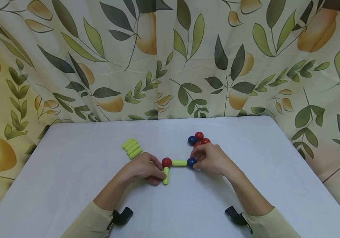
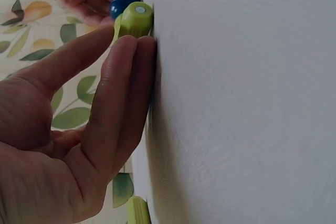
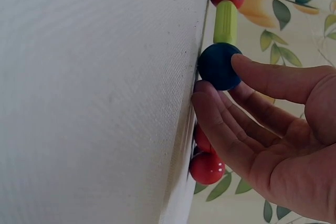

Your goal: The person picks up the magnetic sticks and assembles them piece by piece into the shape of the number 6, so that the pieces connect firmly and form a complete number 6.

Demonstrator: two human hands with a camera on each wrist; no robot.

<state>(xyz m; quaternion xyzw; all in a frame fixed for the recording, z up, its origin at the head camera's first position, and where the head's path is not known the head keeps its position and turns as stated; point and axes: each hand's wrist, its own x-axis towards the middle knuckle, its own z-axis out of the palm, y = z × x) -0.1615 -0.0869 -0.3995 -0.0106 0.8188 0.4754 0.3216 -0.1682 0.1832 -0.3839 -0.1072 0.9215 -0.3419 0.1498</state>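
Blue ball is pinched by right hand, grip ball-wide, on worktop at end of crosswise green rod. Lengthwise green rod, touching red ball, is pinched by left hand. Straight pressing, corner steadied, seems advised.

Plain lt khaki sleeves, L & R, ea. w/ blk rounded cam.

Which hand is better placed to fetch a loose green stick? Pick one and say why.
The left hand, I'd judge: the loose green sticks lie just beyond it, though it must first release its stick. The right hand is farther off, pinching the blue ball.
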